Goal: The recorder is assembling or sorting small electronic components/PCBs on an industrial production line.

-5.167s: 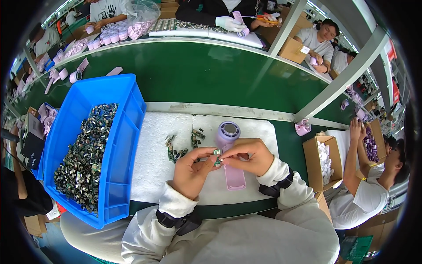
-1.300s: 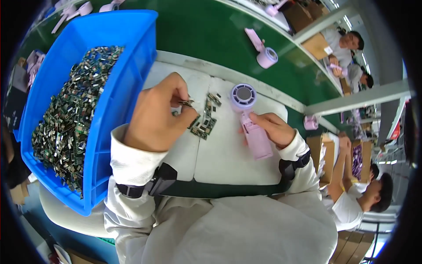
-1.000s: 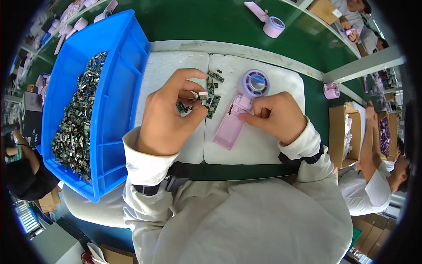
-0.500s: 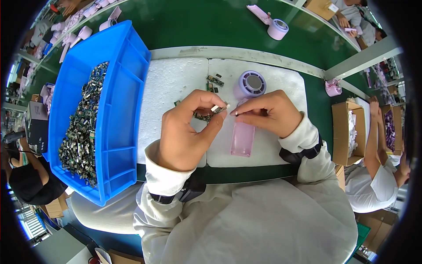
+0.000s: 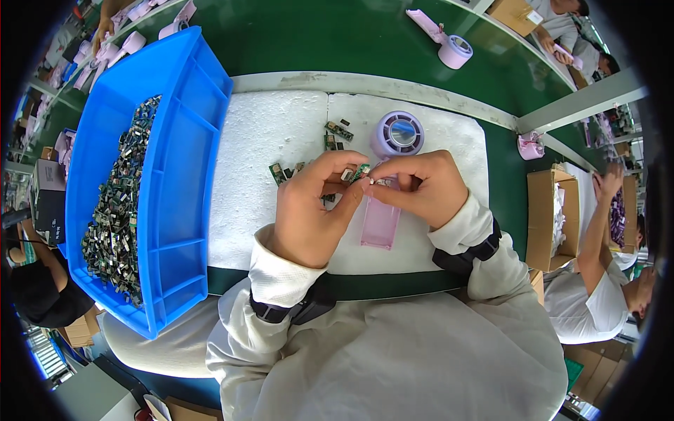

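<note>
Head view: left hand (image 5: pixel 309 210) and right hand (image 5: pixel 421 186) pinch a small circuit board (image 5: pixel 360 172) together, fan (image 5: pixel 397 137) at twelve o'clock.

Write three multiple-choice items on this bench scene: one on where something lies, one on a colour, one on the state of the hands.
1. Where is the blue bin of small circuit boards?
A. to the left of the white foam pad
B. on the pad, under the hands
C. to the right of the pad

2. What colour is the small handheld fan lying on the white foam pad?
A. yellow
B. pale pink-purple
C. black

3. How are the hands placed?
A. both flat on the pad, holding nothing
B. left hand in the bin, right hand on the fan
C. fingertips of both meeting on one small circuit board over the fan

Answers: 1 A, the bin stands off the pad's left edge. 2 B, its round head and handle are pale pink-purple. 3 C, the left hand and right hand pinch a small circuit board between them.
</note>
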A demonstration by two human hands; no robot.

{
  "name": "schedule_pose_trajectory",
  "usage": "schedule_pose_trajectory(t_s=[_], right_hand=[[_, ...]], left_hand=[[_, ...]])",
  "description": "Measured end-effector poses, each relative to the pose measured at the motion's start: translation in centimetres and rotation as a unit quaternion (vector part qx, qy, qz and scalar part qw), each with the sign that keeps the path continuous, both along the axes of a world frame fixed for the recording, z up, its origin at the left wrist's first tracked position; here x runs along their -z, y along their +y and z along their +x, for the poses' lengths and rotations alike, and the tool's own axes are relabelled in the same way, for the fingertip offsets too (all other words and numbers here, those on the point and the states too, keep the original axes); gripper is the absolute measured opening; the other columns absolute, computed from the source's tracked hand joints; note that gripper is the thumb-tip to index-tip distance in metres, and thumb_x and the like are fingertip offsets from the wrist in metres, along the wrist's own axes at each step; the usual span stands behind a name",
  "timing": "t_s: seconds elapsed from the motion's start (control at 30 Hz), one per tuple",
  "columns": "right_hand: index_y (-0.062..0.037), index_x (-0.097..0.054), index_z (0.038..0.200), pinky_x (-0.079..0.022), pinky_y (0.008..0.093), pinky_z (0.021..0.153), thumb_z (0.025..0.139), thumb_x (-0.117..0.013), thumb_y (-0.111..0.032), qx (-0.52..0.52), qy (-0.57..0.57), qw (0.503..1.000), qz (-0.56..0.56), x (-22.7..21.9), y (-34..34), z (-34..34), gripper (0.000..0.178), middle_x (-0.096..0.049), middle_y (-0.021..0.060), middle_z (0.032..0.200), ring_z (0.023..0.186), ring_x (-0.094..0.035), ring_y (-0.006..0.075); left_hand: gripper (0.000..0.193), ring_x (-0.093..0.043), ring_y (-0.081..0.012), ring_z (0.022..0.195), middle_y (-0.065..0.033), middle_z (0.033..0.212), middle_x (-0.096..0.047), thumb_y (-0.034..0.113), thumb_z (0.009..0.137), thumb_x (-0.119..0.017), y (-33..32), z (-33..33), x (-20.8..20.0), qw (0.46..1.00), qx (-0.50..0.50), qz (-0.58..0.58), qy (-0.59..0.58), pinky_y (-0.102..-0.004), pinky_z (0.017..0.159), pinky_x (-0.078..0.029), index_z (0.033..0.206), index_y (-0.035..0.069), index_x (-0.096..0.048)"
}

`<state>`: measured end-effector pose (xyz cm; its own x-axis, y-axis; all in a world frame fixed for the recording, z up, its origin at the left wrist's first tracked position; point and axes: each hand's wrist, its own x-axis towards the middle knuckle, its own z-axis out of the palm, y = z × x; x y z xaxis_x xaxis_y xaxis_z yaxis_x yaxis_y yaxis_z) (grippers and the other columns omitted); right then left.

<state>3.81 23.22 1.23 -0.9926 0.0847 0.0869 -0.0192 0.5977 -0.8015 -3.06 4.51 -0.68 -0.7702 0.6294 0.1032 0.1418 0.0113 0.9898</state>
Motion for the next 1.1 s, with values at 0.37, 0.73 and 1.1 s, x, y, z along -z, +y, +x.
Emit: schedule_pose_trajectory(t_s=[0.37, 0.73, 1.1], right_hand=[[-0.0080, -0.077, 0.094, -0.031, 0.0257, 0.046, 0.082, -0.079, -0.009, -0.051, -0.002, 0.999, 0.001, 0.3, 1.3, 0.0, 0.012, -0.053, 0.0011, 0.054, 0.047, -0.040, 0.0076], [-0.0088, -0.076, 0.095, -0.034, 0.0262, 0.047, 0.080, -0.075, -0.004, -0.067, 0.043, 0.996, 0.034, 0.2, 1.1, 0.0, 0.016, -0.050, 0.0021, 0.053, 0.045, -0.041, 0.0111], [-0.0052, -0.074, 0.094, -0.032, 0.0229, 0.050, 0.082, -0.073, -0.004, 0.012, 0.029, 0.999, -0.039, -0.3, 0.7, 0.5, 0.012, -0.040, -0.0033, 0.049, 0.049, -0.036, 0.0029]], left_hand=[[0.033, -0.067, -0.0116, 0.093, -0.0072, 0.104, -0.068, -0.010, 0.087, -0.069, 0.0, 0.3, 0.1, 0.999, -0.018, -0.006, -0.034, -0.0246, 0.081, -0.054, 0.117, 0.001, -0.059], [0.032, -0.068, -0.0138, 0.096, -0.0082, 0.107, -0.068, -0.009, 0.090, -0.066, 0.0, 0.3, -0.1, 0.999, -0.021, 0.006, -0.036, -0.0256, 0.085, -0.055, 0.121, -0.002, -0.059], [0.030, -0.069, -0.0174, 0.101, -0.0123, 0.112, -0.070, -0.004, 0.096, -0.062, -0.1, 0.5, 0.2, 0.995, 0.012, 0.071, -0.072, -0.0299, 0.090, -0.056, 0.126, -0.004, -0.061]])
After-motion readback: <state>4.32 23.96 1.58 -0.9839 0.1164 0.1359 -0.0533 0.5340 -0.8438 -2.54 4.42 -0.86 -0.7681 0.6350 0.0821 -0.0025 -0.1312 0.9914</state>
